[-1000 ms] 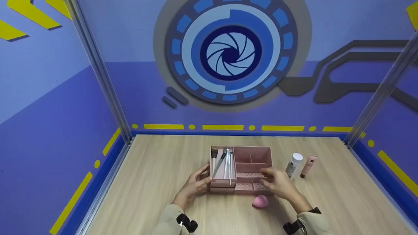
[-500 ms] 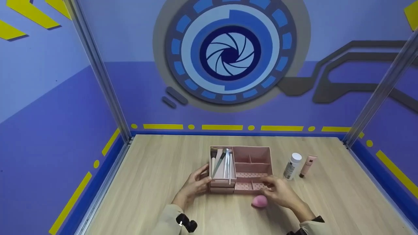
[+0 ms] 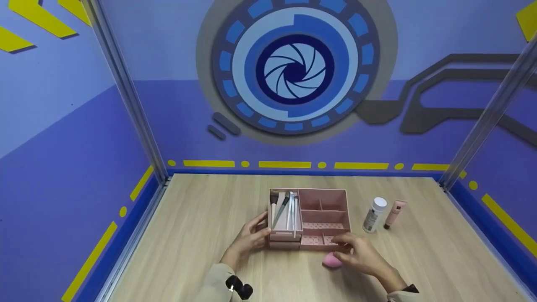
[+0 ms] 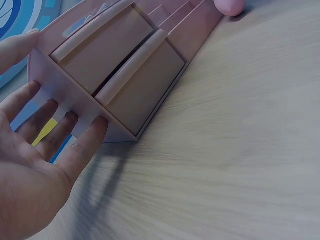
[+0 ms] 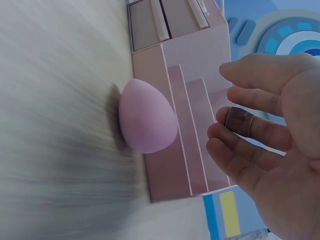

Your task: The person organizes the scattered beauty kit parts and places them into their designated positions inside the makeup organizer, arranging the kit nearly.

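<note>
A pink makeup organizer (image 3: 312, 195) stands on the wooden table, with several makeup brushes (image 3: 284, 207) in its left top compartment. My left hand (image 3: 246, 241) touches the organizer's left side. In the left wrist view its extended fingertips (image 4: 100, 125) lie against the side wall, beside two drawers (image 4: 145, 85). In front of the organizer sits a pink makeup sponge (image 3: 330, 261), pointed at one end. My right hand (image 3: 363, 256) hovers by the organizer's front right corner and overlaps the sponge. The right wrist view shows that hand's fingers loosely bent, apart from the sponge (image 5: 147, 117).
To the organizer's right stand a white-capped bottle (image 3: 372, 220) and a pink tube (image 3: 394, 214) with a dark cap. A blue patterned wall (image 3: 176, 121) rises behind the table (image 3: 201, 201), with metal posts (image 3: 130, 96) at its corners.
My right hand has come down from above the organizer's right compartments towards the sponge at the front. The left hand keeps its place at the organizer's side.
</note>
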A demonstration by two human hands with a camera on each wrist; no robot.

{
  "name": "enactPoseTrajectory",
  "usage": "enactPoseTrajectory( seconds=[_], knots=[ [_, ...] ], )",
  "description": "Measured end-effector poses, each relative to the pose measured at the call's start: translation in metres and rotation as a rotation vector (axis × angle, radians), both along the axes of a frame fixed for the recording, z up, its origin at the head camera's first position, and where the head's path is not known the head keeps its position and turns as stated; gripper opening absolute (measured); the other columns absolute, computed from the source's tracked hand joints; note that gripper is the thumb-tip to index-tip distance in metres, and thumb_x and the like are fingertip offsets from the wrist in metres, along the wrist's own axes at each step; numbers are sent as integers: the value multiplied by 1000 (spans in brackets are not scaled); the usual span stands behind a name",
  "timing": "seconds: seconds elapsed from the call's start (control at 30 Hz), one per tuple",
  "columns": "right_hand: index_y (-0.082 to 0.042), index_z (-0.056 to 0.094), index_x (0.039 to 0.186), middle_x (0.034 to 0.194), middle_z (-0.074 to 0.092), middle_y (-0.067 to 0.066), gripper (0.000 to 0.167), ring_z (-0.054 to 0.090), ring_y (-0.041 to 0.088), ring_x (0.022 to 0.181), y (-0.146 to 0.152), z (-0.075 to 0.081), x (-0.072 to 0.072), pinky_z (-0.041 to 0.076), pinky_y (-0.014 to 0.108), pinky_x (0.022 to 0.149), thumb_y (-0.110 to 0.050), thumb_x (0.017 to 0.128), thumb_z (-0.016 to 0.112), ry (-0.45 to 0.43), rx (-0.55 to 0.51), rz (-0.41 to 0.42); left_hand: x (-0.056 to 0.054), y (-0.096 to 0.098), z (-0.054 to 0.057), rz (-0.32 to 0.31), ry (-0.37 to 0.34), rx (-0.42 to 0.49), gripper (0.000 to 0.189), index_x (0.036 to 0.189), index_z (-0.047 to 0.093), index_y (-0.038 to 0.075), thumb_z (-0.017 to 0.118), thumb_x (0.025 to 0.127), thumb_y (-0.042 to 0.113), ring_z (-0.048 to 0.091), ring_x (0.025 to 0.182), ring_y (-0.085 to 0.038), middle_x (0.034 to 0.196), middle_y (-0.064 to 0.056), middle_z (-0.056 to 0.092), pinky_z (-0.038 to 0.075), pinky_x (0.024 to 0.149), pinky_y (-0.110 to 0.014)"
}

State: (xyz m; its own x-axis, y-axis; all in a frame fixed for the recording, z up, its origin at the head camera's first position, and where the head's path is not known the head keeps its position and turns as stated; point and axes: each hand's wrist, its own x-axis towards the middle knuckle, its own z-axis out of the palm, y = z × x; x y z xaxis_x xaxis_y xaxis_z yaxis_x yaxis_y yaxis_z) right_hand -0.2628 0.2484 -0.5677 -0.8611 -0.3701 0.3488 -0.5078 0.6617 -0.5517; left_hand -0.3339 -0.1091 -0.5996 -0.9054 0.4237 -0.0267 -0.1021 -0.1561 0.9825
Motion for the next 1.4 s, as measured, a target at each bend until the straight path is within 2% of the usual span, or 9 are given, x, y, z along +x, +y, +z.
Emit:
enactPoseTrajectory(
  seconds=[0.1, 0.17, 0.27, 0.5, 0.7, 0.83, 1.07, 1.27, 1.4],
  knots=[
    [-12, 72, 104, 98, 69, -1, 28, 63, 10, 85, -1, -3, 3, 55, 35, 74, -19, 77, 80, -2, 7, 4, 1, -1, 1, -5, 7, -3, 74, 154, 29, 15, 67, 92, 20, 56, 85, -10, 149, -22, 41, 48, 73, -27],
    [-9, 71, 105, 100, 70, 3, 31, 65, 18, 88, -1, -4, 4, 55, 37, 78, -19, 77, 81, -15, -1, 20, 1, -1, 1, -8, 20, -8, 73, 154, 28, 15, 66, 93, 20, 59, 101, -15, 151, -22, 39, 50, 84, -34],
    [-5, 70, 108, 103, 69, 8, 34, 66, 25, 90, -2, -7, 6, 56, 37, 79, -21, 79, 80, -50, -11, 49, 1, -2, 2, -12, 36, -20, 71, 155, 27, 14, 64, 94, 22, 50, 126, -23, 153, -22, 36, 43, 101, -49],
    [-4, 70, 107, 97, 68, 5, 34, 66, 20, 87, -4, -14, 8, 57, 35, 76, -22, 79, 80, -83, -32, 70, 1, -1, -1, 2, 23, -27, 72, 154, 28, 14, 65, 93, 22, 52, 124, -21, 154, -23, 34, 44, 102, -46],
    [-6, 71, 105, 95, 68, 3, 33, 66, 19, 85, -6, -17, 10, 58, 35, 75, -23, 79, 80, -71, -58, 76, 1, -2, -1, 1, 20, -9, 73, 154, 28, 13, 66, 92, 18, 58, 106, -13, 152, -24, 36, 48, 78, -29],
    [-7, 71, 105, 95, 68, 2, 32, 65, 18, 84, -6, -18, 9, 58, 35, 75, -22, 79, 81, -52, -51, 72, 1, -2, -1, 0, 14, -1, 73, 154, 28, 13, 66, 92, 18, 58, 103, -11, 151, -24, 37, 48, 75, -28],
    [-9, 72, 104, 95, 67, 0, 29, 64, 19, 86, -5, -17, 7, 56, 36, 75, -21, 79, 80, -62, -28, 52, 1, -1, -1, 6, 16, 0, 73, 154, 29, 12, 67, 92, 19, 57, 112, -14, 152, -24, 37, 50, 85, -33],
    [-5, 71, 103, 95, 67, 3, 28, 64, 19, 87, -7, -20, 5, 58, 37, 76, -10, 77, 79, -61, -28, 68, 2, 0, -1, 4, 10, 6, 72, 153, 30, 11, 67, 92, 21, 51, 126, -23, 154, -22, 34, 46, 100, -44],
    [-7, 72, 102, 96, 65, 0, 29, 63, 18, 87, -9, -24, 5, 57, 37, 77, -8, 74, 80, -30, -1, 40, 2, -1, -1, 12, 8, -3, 74, 153, 30, 13, 68, 91, 23, 52, 125, -25, 153, -22, 35, 45, 100, -47]
  ],
)
